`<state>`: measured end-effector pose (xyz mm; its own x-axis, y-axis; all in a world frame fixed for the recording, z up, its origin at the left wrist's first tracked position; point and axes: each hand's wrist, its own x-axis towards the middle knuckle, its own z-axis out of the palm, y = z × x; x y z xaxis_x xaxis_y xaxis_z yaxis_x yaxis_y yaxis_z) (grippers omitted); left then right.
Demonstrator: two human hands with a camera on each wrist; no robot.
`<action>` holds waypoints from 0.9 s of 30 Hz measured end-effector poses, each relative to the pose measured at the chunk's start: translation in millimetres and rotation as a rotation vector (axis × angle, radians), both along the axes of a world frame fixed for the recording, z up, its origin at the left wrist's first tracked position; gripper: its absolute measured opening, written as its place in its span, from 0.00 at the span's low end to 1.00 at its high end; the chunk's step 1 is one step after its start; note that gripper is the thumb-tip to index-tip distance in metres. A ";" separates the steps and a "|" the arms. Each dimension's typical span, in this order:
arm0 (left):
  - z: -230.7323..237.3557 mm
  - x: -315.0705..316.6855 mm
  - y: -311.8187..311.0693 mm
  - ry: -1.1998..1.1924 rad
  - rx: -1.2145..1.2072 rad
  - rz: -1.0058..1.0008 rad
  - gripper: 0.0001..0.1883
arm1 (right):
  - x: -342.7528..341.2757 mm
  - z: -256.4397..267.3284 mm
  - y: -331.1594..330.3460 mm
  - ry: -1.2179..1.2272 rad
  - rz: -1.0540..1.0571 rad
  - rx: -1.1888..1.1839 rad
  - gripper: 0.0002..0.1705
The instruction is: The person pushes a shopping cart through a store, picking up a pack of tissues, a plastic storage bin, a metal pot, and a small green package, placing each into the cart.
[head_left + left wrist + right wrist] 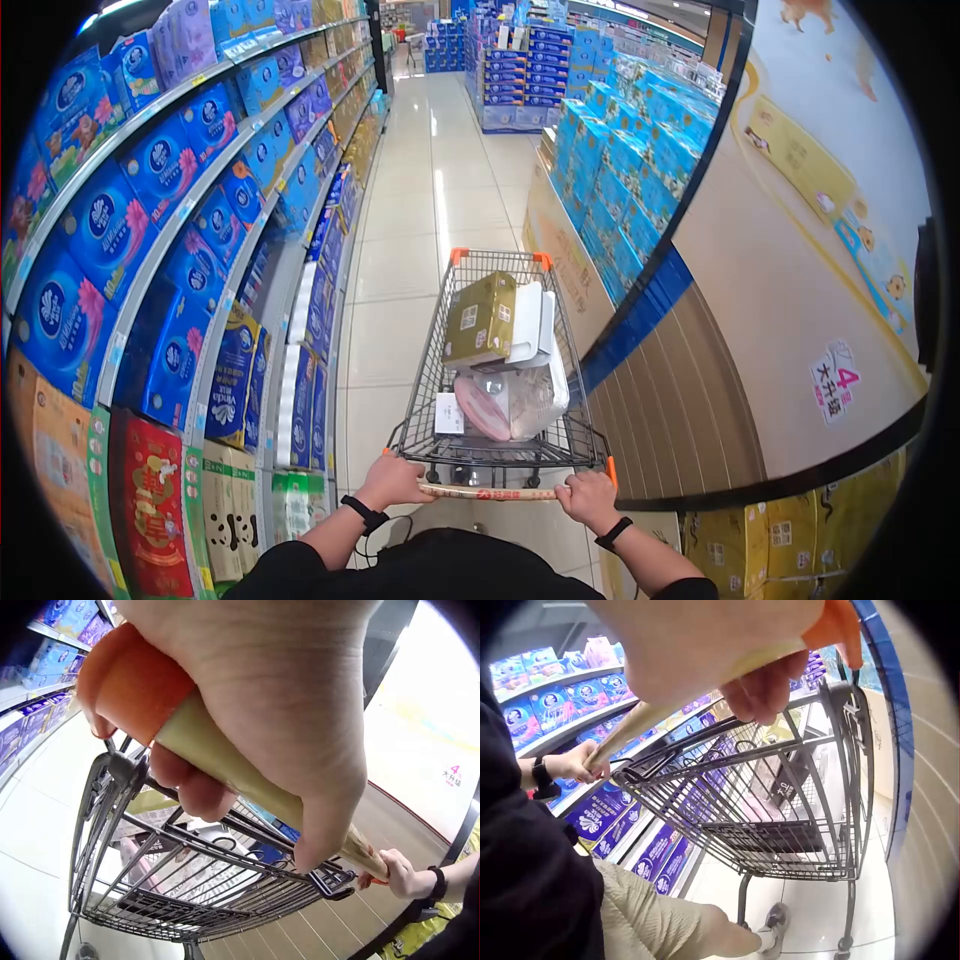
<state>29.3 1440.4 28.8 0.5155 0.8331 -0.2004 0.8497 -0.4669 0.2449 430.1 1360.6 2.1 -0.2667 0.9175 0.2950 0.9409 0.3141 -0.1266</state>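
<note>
Both hands grip the push handle (pixel 515 494) of a wire shopping cart (pixel 418 424). The left hand (pixel 393 483) curls round the handle's left end, beside an orange end cap (pixel 133 682). Toward the other end, the right hand (pixel 588 498) wraps it with fingers folded under. In the cart lie an olive-gold tissue pack (pixel 478 325), a white plastic container (pixel 530 330), a pink oval package (pixel 482 408), a clear-wrapped bundle (pixel 538 403) and a small white box (pixel 450 412). The wrist views show the fingers closed under the handle, above the basket wires.
Shelves of blue tissue packs (pixel 105 225) line the left side. A tiled aisle (pixel 410 190) runs ahead between them and a stack of light-blue packs (pixel 625 170). Close on the right stands a large display panel (pixel 800 300). Farther ahead is a blue carton display (pixel 525 75).
</note>
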 end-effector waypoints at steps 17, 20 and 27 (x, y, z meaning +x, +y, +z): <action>12.8 -8.6 286.4 -0.077 -0.041 0.072 0.28 | -6.2 -9.1 293.2 -0.027 -0.053 -0.094 0.22; -0.4 -10.7 343.2 -0.108 -0.004 0.052 0.29 | -11.0 0.0 354.8 -0.030 -0.068 -0.153 0.21; 0.6 -25.1 470.2 -0.091 0.012 0.094 0.30 | -8.3 32.1 501.1 0.089 0.114 -0.382 0.22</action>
